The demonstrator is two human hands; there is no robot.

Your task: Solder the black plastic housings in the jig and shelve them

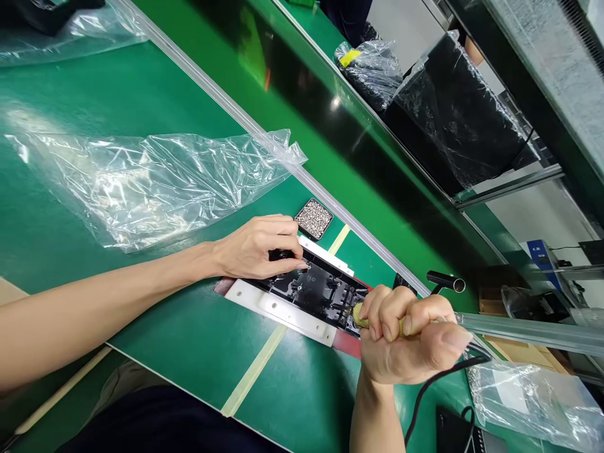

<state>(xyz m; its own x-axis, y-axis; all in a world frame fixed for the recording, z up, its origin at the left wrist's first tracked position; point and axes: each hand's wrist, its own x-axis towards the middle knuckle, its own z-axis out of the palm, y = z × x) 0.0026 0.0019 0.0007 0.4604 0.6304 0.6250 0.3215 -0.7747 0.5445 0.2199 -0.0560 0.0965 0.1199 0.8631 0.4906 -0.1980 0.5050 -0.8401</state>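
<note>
My left hand (257, 246) rests on the upper end of a black plastic part (318, 292), fingers pressed down on it. That part sits in a white fixture (278, 311) on the green table. My right hand (410, 336) is closed around a yellow-green corded driver (361, 321). The tool's tip points into the part's right end, and its black cable (434, 384) trails down to the right.
A small black tray of screws (314, 219) lies just beyond the part. A large clear plastic bag (151, 182) lies to the left. A metal rail (330, 201) borders the green mat. Bagged black parts (453, 119) sit across the conveyor. Another clear bag (533, 396) lies at the right.
</note>
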